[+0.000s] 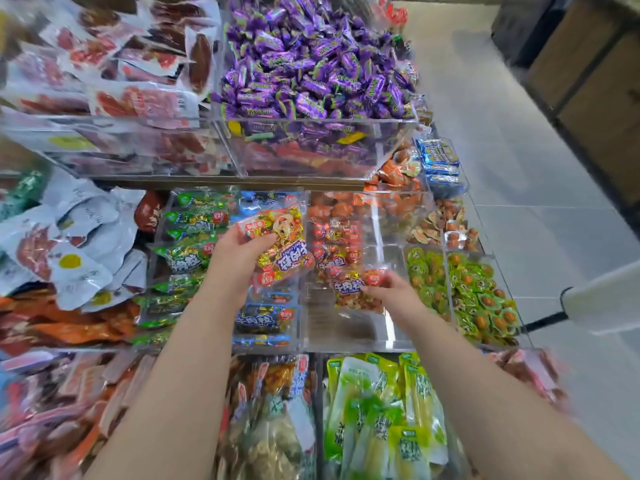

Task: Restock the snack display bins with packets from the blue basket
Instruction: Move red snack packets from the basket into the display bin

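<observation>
Ahead, left hand (pixel 239 252) grips packets (pixel 282 242); right hand (pixel 393 292) maybe pinching packet (pixel 351 289).

My left hand (pixel 239 252) holds a red-and-gold packet (pixel 280 249) with white lettering outlined in blue; my right hand (pixel 391 289) pinches a red packet (pixel 353 285) with a dark blue label. The sweets (pixel 311 64) are purple with green edging. There are green packets (pixel 194 233), blue packets (pixel 266 320) and lime-green pouches (pixel 381 410).

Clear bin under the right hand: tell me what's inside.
Red packets fill its far half, and the right hand holds another. Its near floor is bare. Whatever lies under the pile is covered.
</observation>
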Demonstrator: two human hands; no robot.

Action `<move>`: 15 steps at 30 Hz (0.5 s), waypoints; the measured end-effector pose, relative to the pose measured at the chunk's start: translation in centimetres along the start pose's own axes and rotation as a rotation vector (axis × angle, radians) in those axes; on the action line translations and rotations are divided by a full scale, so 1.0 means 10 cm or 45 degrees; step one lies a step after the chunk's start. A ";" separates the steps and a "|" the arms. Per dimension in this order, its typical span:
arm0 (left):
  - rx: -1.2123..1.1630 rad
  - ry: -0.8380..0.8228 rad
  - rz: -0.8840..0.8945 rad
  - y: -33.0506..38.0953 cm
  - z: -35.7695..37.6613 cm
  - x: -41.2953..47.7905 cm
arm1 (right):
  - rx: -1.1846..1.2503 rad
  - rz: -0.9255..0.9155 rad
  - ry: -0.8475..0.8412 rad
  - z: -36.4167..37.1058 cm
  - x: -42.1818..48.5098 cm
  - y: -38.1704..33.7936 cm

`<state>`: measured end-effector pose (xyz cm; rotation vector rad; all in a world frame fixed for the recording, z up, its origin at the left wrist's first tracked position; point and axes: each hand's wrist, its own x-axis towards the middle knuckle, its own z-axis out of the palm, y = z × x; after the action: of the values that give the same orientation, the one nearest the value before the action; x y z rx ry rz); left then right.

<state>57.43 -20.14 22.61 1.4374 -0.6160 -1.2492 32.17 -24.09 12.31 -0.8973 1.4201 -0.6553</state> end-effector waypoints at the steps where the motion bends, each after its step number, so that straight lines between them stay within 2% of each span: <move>1: -0.011 -0.001 -0.006 0.01 0.01 0.02 | -0.020 0.018 -0.021 0.09 0.08 0.04; 5: -0.034 0.018 -0.034 0.02 0.04 0.11 | 0.081 0.066 -0.047 0.35 0.37 0.09; 7: -0.038 0.016 -0.039 0.01 0.04 0.14 | 0.031 0.010 0.026 0.42 0.48 0.08; 8: -0.040 0.010 -0.042 0.01 0.03 0.16 | -0.068 -0.032 0.104 0.43 0.52 0.09; 11: -0.052 -0.012 -0.048 0.00 0.02 0.19 | -0.692 -0.045 0.345 0.48 0.60 0.13; 12: -0.050 -0.019 -0.049 -0.01 0.02 0.20 | -0.763 0.006 0.370 0.50 0.61 0.15; 15: -0.032 -0.037 -0.042 -0.03 0.00 0.21 | -0.728 0.109 0.349 0.57 0.64 0.19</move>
<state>57.99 -21.97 21.60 1.4160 -0.5961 -1.3015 38.03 -27.68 6.89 -1.2112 1.9318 -0.3113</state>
